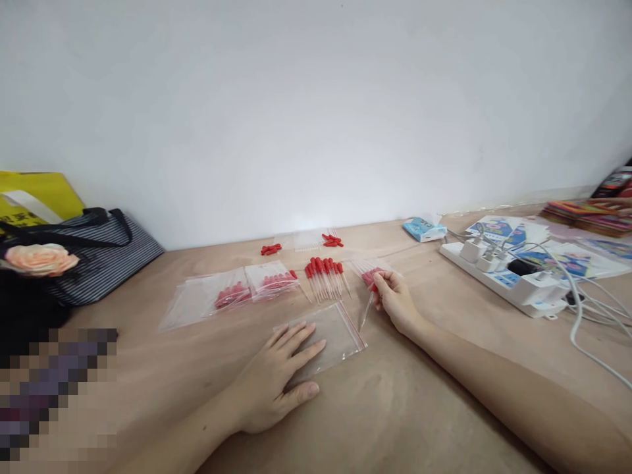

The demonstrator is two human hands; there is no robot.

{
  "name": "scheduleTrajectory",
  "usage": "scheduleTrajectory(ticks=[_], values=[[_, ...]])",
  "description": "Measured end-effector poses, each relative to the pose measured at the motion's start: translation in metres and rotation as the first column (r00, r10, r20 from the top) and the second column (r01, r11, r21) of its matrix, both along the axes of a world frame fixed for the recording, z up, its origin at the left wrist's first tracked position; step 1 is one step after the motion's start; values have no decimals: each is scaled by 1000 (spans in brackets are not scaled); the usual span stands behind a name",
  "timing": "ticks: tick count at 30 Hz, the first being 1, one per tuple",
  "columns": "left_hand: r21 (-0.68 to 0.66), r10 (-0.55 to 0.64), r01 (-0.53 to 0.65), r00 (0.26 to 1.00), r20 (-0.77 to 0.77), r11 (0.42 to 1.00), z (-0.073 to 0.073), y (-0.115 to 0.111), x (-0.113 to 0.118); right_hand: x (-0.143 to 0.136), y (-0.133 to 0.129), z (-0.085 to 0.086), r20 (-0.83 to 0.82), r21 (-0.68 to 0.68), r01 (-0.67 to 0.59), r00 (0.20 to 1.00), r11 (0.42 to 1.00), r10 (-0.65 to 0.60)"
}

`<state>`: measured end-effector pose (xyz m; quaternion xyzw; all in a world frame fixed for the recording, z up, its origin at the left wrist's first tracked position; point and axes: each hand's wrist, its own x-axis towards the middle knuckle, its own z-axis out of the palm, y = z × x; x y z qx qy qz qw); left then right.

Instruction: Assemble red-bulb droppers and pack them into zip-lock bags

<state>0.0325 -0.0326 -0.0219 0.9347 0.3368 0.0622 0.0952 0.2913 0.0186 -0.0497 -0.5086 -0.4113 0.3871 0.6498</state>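
Note:
Fingers spread, my left hand point(276, 375) lies flat on a clear zip bag point(330, 336), holding it against the table. My right hand point(395, 299) pinches a glass dropper point(366, 312) by its red rubber bulb, the thin tip pointing down close to the bag's red-striped zip edge. Just behind those fingers is another clear bag point(365, 266) with red bulbs showing in it, partly hidden by the hand. A fan of red-bulbed droppers point(326, 276) lies beyond the bag. Left of them are filled bags of droppers point(232, 295).
Loose red bulbs point(271, 249) lie near the wall. On the right are a blue tissue pack point(424, 229), a white power strip point(498, 280) with plugs and trailing cables, and printed packets point(557, 260). A striped bag point(108, 253) stands left. Another person's hand point(617, 205) shows far right.

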Motion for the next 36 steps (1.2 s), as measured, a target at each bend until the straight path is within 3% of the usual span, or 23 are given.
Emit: scheduleTrajectory(ticks=[12, 16, 19, 22, 26, 30, 36], values=[[18, 12, -12, 1000, 4, 1000, -2, -1, 1, -4, -4, 4, -142, -57, -46, 989, 997, 37], [-7, 9, -9, 1000, -3, 1000, 2, 0, 1, -7, -6, 6, -269, -145, -159, 956, 977, 115], [-58, -14, 13, 1000, -19, 998, 7, 1, 0, -6, -10, 8, -302, -203, -312, 922, 928, 243], [-96, -32, 30, 999, -19, 995, 10, 3, 0, -2, -14, 9, -174, -215, -478, 877, 851, 448], [-116, -52, 44, 996, -72, 992, 11, 4, -1, 4, -20, 8, 140, -153, -614, 763, 775, 632], [-127, -50, 35, 991, -123, 991, 12, 4, 0, 3, -24, 8, 313, -106, -673, 677, 732, 667], [-147, -45, 22, 987, -153, 989, 15, 2, 6, -11, -32, 12, 392, -96, -714, 613, 693, 686]])
